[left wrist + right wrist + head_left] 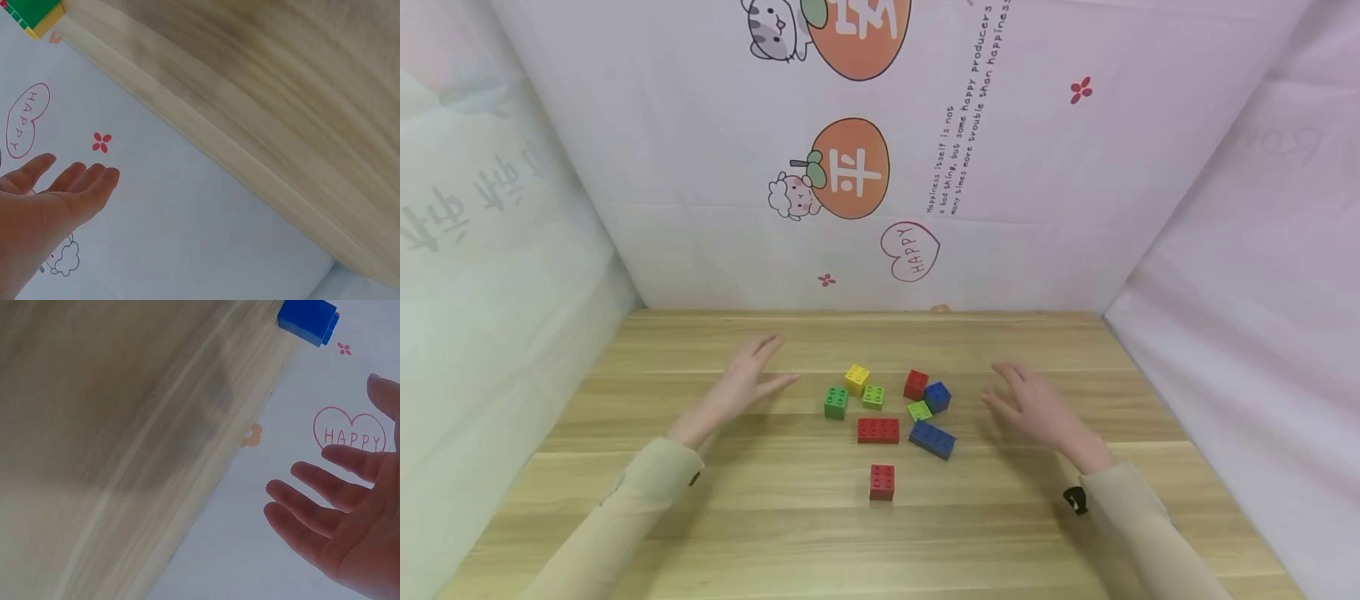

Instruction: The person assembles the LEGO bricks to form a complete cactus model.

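My left hand (741,387) is at the left of a loose group of toy building bricks, its fingers extended and holding nothing. On the other side my right hand (1030,404) has spread fingers and is also free of any brick. Nearest the left hand is a green brick (836,403), with a yellow brick (857,380) and a lime brick (873,397) beside it. Closest to the right hand is a blue brick (937,397), next to a red brick (916,384) and another lime brick (919,411). A long red brick (878,431) and a long blue brick (932,439) lie in front.
Another red brick (882,482) sits alone nearer the front of the wooden table (790,533). A printed white cloth (1000,258) hangs behind the table's back edge, and white sheets close off the left and right sides.
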### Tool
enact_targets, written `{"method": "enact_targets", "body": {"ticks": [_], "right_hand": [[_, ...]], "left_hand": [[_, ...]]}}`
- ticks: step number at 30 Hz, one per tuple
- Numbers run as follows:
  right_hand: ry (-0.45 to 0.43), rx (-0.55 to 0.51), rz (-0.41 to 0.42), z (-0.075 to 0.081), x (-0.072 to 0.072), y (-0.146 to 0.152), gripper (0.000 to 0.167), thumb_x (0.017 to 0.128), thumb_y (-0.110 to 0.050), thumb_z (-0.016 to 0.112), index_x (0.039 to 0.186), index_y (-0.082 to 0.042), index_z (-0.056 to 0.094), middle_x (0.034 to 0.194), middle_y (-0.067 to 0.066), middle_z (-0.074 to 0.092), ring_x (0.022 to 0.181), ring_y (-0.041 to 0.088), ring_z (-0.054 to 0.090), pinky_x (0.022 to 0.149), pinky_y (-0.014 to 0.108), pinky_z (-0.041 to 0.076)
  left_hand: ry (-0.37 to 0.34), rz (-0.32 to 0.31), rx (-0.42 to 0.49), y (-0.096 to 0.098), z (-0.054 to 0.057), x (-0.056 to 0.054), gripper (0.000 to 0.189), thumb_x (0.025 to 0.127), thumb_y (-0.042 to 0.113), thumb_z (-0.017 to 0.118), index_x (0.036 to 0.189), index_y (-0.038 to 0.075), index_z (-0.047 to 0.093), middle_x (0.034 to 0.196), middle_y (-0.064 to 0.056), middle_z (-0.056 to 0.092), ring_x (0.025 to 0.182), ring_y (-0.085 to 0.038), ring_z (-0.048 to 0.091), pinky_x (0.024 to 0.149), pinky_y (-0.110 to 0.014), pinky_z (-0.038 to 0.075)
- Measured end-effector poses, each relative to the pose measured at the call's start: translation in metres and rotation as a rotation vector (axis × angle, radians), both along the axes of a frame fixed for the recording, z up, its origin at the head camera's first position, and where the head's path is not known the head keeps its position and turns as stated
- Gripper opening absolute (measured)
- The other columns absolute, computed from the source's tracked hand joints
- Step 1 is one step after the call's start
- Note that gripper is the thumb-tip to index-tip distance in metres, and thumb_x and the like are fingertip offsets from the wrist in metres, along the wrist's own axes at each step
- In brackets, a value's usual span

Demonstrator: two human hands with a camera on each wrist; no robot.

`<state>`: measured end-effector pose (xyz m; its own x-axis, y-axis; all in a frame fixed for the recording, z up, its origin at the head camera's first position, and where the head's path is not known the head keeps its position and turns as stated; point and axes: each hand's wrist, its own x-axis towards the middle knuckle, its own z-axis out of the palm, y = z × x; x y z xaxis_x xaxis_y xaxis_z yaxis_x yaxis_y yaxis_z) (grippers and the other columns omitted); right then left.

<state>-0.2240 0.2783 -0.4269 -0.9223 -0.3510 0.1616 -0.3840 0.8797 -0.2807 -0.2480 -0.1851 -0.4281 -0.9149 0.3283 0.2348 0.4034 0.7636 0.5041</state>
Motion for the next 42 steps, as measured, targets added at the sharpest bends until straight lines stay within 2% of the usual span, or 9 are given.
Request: {"method": "enact_targets", "body": {"ticks": [7, 11, 15, 18, 22, 26, 31, 37, 42], "right_hand": [[-0.100, -0.082, 0.012, -0.003, 0.009, -0.003, 0.062, 0.100, -0.040, 0.055, 0.146, 0.000, 0.041, 0.145, 0.027, 0.048, 0.132, 0.048, 0.047, 0.107, 0.064, 0.042], [-0.105, -0.110, 0.033, -0.006, 0.012, -0.005, 0.061, 0.100, -0.040, 0.055, 0.144, 0.000, 0.043, 0.143, 0.026, 0.051, 0.128, 0.045, 0.052, 0.105, 0.062, 0.046], [-0.111, -0.137, 0.053, -0.008, 0.014, -0.009, 0.058, 0.100, -0.038, 0.057, 0.141, 0.002, 0.047, 0.139, 0.025, 0.056, 0.121, 0.043, 0.058, 0.099, 0.058, 0.051], [-0.123, -0.149, 0.058, -0.008, 0.016, -0.011, 0.055, 0.100, -0.036, 0.057, 0.138, 0.003, 0.049, 0.135, 0.025, 0.058, 0.118, 0.042, 0.060, 0.096, 0.057, 0.054], [-0.136, -0.174, 0.077, -0.009, 0.019, -0.013, 0.052, 0.099, -0.033, 0.059, 0.135, 0.005, 0.051, 0.131, 0.026, 0.060, 0.116, 0.042, 0.061, 0.094, 0.054, 0.056], [-0.155, -0.218, 0.104, -0.012, 0.021, -0.015, 0.050, 0.099, -0.029, 0.059, 0.132, 0.007, 0.053, 0.129, 0.027, 0.061, 0.113, 0.042, 0.063, 0.092, 0.052, 0.057], [-0.202, -0.273, 0.125, -0.014, 0.023, -0.016, 0.046, 0.099, -0.027, 0.060, 0.130, 0.006, 0.055, 0.129, 0.026, 0.062, 0.112, 0.039, 0.064, 0.092, 0.048, 0.058], [-0.234, -0.313, 0.160, -0.015, 0.026, -0.021, 0.041, 0.098, -0.023, 0.061, 0.126, 0.006, 0.057, 0.125, 0.026, 0.064, 0.110, 0.038, 0.066, 0.090, 0.043, 0.060], [-0.239, -0.332, 0.199, -0.017, 0.028, -0.025, 0.037, 0.096, -0.019, 0.064, 0.122, 0.008, 0.059, 0.121, 0.027, 0.066, 0.107, 0.040, 0.067, 0.090, 0.045, 0.059]], "left_hand": [[0.004, -0.036, 0.060, 0.008, -0.003, 0.010, 0.070, 0.091, 0.030, 0.072, 0.145, -0.004, 0.042, 0.149, -0.027, 0.045, 0.138, -0.045, 0.042, 0.116, -0.062, 0.033], [-0.008, -0.054, 0.095, 0.011, -0.005, 0.016, 0.066, 0.091, 0.027, 0.072, 0.143, -0.003, 0.045, 0.145, -0.027, 0.049, 0.136, -0.045, 0.045, 0.114, -0.063, 0.035], [-0.049, -0.048, 0.090, 0.012, -0.008, 0.022, 0.064, 0.092, 0.032, 0.070, 0.143, -0.001, 0.047, 0.146, -0.023, 0.051, 0.137, -0.044, 0.045, 0.114, -0.063, 0.036], [-0.073, -0.042, 0.077, 0.013, -0.011, 0.026, 0.064, 0.093, 0.037, 0.068, 0.142, 0.001, 0.048, 0.146, -0.020, 0.053, 0.134, -0.041, 0.049, 0.111, -0.060, 0.041], [-0.063, -0.056, 0.095, 0.016, -0.010, 0.031, 0.060, 0.094, 0.038, 0.067, 0.139, 0.001, 0.052, 0.139, -0.019, 0.058, 0.124, -0.037, 0.058, 0.103, -0.053, 0.051], [-0.061, -0.063, 0.114, 0.020, -0.008, 0.036, 0.052, 0.093, 0.036, 0.068, 0.133, 0.002, 0.058, 0.131, -0.017, 0.064, 0.118, -0.033, 0.062, 0.098, -0.048, 0.055], [-0.080, -0.097, 0.137, 0.026, -0.007, 0.042, 0.045, 0.094, 0.031, 0.067, 0.128, 0.001, 0.061, 0.128, -0.018, 0.066, 0.115, -0.034, 0.064, 0.097, -0.046, 0.056], [-0.150, -0.153, 0.190, 0.034, -0.010, 0.051, 0.043, 0.094, 0.027, 0.068, 0.126, 0.000, 0.062, 0.127, -0.019, 0.066, 0.115, -0.035, 0.064, 0.096, -0.044, 0.057], [-0.152, -0.216, 0.202, 0.042, -0.013, 0.056, 0.041, 0.093, 0.023, 0.068, 0.124, -0.003, 0.062, 0.124, -0.021, 0.067, 0.112, -0.037, 0.064, 0.094, -0.044, 0.058]]}}
